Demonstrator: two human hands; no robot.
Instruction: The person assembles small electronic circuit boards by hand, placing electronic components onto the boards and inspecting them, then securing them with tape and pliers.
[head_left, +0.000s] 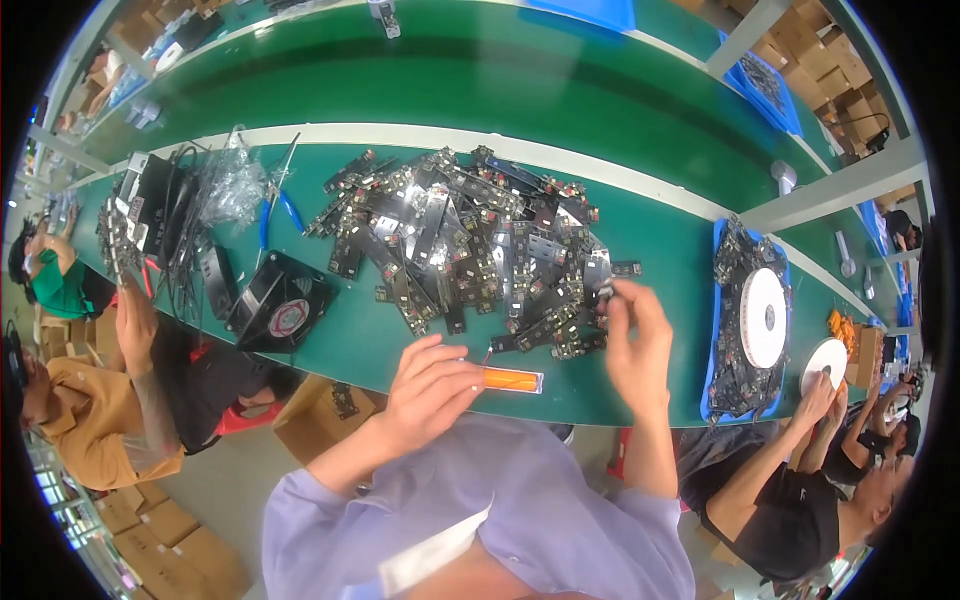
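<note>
My left hand (432,388) is closed on the left end of an orange cylindrical battery (512,380) in a clear sleeve. Thin wires rise from the battery beside my fingertips. To the right, my right hand (641,335) pinches the near end of a narrow circuit board (598,270) at the right edge of a heap. That heap of circuit boards (450,235), dark strips with small parts on them, spreads over the green table (350,345) in front of me. My fingers partly hide the end of the gripped board.
A blue tray (708,375) of boards with a white reel (763,318) stands at the right. Blue-handled pliers (265,222), black cables (185,240) and a black fan-like box (285,305) lie left. Co-workers sit on both sides. A cardboard box (320,425) stands below the table edge.
</note>
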